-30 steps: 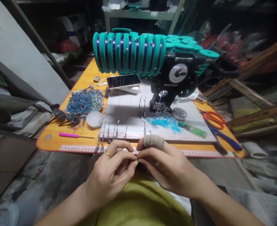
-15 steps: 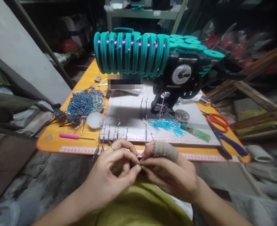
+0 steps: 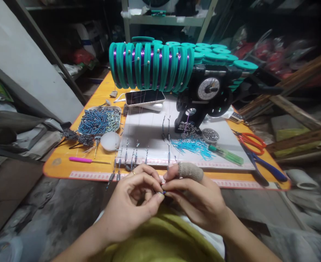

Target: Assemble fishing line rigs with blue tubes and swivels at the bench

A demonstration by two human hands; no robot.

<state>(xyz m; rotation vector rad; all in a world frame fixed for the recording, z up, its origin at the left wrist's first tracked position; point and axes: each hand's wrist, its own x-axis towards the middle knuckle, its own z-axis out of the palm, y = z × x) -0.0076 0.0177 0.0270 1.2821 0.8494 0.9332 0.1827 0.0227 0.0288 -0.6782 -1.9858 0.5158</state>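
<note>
Close to the table's front edge, my left hand (image 3: 138, 203) pinches a tiny dark blue and silvery piece (image 3: 161, 192) between thumb and fingertips. Touching the same piece from the right is my right hand (image 3: 197, 198), fingertips pressed together, with a grey wrap (image 3: 191, 171) round one finger. Much of the piece is hidden by the fingers. Just beyond the hands, several small dark beaded strands (image 3: 169, 154) hang on fine threads over the front of the white board (image 3: 149, 134).
A machine (image 3: 208, 91) with teal spools (image 3: 152, 67) stands at the back. On the left are a tray of blue pieces (image 3: 94, 120), a white dish (image 3: 110, 141) and a pink-handled tool (image 3: 80, 159). Blue strips (image 3: 194, 147), orange-handled scissors (image 3: 251, 142) and blue-handled pliers (image 3: 271, 168) lie right.
Both hands stay together at the small piece, with the fingers shifted slightly. The view has tilted a little, so the spools and machine appear slightly lower.
</note>
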